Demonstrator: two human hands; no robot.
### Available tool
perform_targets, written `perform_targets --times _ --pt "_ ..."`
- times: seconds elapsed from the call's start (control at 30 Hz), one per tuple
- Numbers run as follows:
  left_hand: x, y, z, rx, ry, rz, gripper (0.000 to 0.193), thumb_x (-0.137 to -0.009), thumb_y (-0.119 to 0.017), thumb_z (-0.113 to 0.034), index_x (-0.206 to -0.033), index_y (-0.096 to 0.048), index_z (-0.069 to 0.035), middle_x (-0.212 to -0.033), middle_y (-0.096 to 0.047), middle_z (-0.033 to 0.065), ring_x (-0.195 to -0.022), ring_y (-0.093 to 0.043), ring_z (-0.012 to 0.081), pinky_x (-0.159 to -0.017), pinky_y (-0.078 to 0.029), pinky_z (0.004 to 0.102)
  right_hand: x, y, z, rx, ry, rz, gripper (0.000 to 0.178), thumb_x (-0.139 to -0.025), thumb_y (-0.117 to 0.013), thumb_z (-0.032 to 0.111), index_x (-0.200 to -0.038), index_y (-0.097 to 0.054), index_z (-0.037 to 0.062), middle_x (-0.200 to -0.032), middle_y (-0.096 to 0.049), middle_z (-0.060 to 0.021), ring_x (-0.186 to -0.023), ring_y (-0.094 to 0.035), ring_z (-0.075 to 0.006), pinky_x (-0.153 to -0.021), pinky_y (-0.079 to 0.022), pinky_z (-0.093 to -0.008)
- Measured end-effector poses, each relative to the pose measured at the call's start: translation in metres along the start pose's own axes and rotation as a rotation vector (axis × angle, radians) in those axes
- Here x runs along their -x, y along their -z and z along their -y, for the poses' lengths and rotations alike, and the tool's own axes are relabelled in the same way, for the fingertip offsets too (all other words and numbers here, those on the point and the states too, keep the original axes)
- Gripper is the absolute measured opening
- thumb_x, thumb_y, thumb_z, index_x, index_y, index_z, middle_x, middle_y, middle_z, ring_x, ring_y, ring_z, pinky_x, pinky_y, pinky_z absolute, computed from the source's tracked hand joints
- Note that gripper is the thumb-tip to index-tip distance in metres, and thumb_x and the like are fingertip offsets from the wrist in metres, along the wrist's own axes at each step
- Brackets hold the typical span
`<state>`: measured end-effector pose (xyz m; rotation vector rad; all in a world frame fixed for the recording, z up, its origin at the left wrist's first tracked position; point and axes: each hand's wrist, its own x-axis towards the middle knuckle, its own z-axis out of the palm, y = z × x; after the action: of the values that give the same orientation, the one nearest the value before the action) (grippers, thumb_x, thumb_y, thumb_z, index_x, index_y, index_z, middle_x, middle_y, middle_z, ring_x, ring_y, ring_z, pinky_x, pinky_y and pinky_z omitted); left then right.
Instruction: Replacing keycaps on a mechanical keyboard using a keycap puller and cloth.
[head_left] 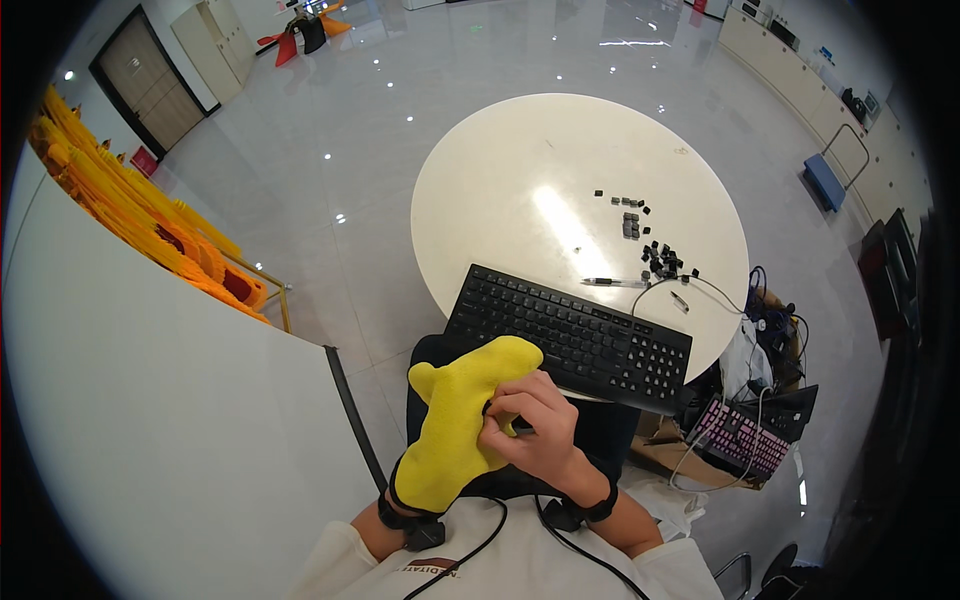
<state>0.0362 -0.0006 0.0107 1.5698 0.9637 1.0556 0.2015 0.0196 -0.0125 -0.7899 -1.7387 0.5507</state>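
A yellow cloth mitt covers my left hand, raised over my lap in front of the keyboard. The mitt hides the fingers inside, so their grip cannot be made out. Against its right side my right hand is bare, thumb and fingers pinched together. A small black piece shows at those fingertips, mostly covered by them. Just beyond both hands, a black keyboard lies slanted at the near edge of the table. At its right end, several keys lack their caps.
On the round white table lie a pile of black keycaps, a few rows of keycaps, a pen and a small tool. A pink-keyed keyboard rests in a cardboard box at right. A white panel stands at left.
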Motion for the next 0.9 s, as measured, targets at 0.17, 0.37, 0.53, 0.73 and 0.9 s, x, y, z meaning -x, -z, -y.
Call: perform_targets --times 0.17,0.37,0.53,0.73,0.9 --pt "0.013 -0.007 0.003 0.4 0.211 -0.205 0.053 -0.114 -0.069 -0.01 -0.164 -0.055 -0.004 -0.157 -0.066 0.0129 -0.14 -0.067 0.0259 -0.12 -0.052 0.0384 0.005 0.0 0.015 -0.104 0.024 0.101 0.026 -0.072 -0.091 -0.002 -0.092 -0.078 0.0059 -0.1 -0.079 -0.0077 -0.085 -0.071 -0.0262 -0.078 -0.057 -0.0372" --pt "0.029 -0.002 0.007 0.388 0.177 -0.172 0.052 -0.115 -0.069 -0.01 -0.164 -0.054 -0.004 -0.156 -0.066 0.0123 -0.139 -0.067 0.0252 -0.119 -0.053 0.0385 0.008 0.004 0.033 -0.15 0.088 0.212 0.028 -0.072 -0.095 0.0 -0.094 -0.078 0.0073 -0.101 -0.079 -0.0066 -0.087 -0.07 -0.0266 -0.08 -0.054 -0.0377" --pt "0.014 0.004 0.001 -0.038 -0.01 -0.148 0.051 -0.115 -0.069 -0.011 -0.164 -0.054 -0.003 -0.156 -0.066 0.0119 -0.139 -0.067 0.0247 -0.119 -0.053 0.0385 -0.006 0.007 0.029 -0.03 0.056 0.165 0.029 -0.072 -0.094 0.001 -0.095 -0.077 0.0075 -0.099 -0.078 -0.0065 -0.087 -0.069 -0.0273 -0.081 -0.053 -0.0393" --pt "0.008 -0.012 -0.002 0.689 0.224 -0.305 0.042 -0.124 -0.059 -0.029 -0.16 -0.052 -0.007 -0.137 -0.066 0.0029 -0.121 -0.067 0.0188 -0.106 -0.058 0.0337 -0.021 0.01 0.024 0.119 -0.05 0.173 0.03 -0.076 -0.089 0.002 -0.098 -0.07 0.0062 -0.092 -0.071 -0.0083 -0.088 -0.066 -0.0313 -0.085 -0.051 -0.0442" --pt "0.02 0.0 0.026 -0.102 -0.026 -0.13 0.054 -0.126 -0.055 -0.037 -0.171 -0.044 -0.009 -0.153 -0.062 0.0053 -0.136 -0.064 0.021 -0.117 -0.054 0.037 -0.018 0.014 0.033 0.076 0.007 0.253 0.035 -0.073 -0.091 0.0 -0.096 -0.067 0.0081 -0.093 -0.071 -0.007 -0.088 -0.067 -0.0302 -0.084 -0.051 -0.0424"
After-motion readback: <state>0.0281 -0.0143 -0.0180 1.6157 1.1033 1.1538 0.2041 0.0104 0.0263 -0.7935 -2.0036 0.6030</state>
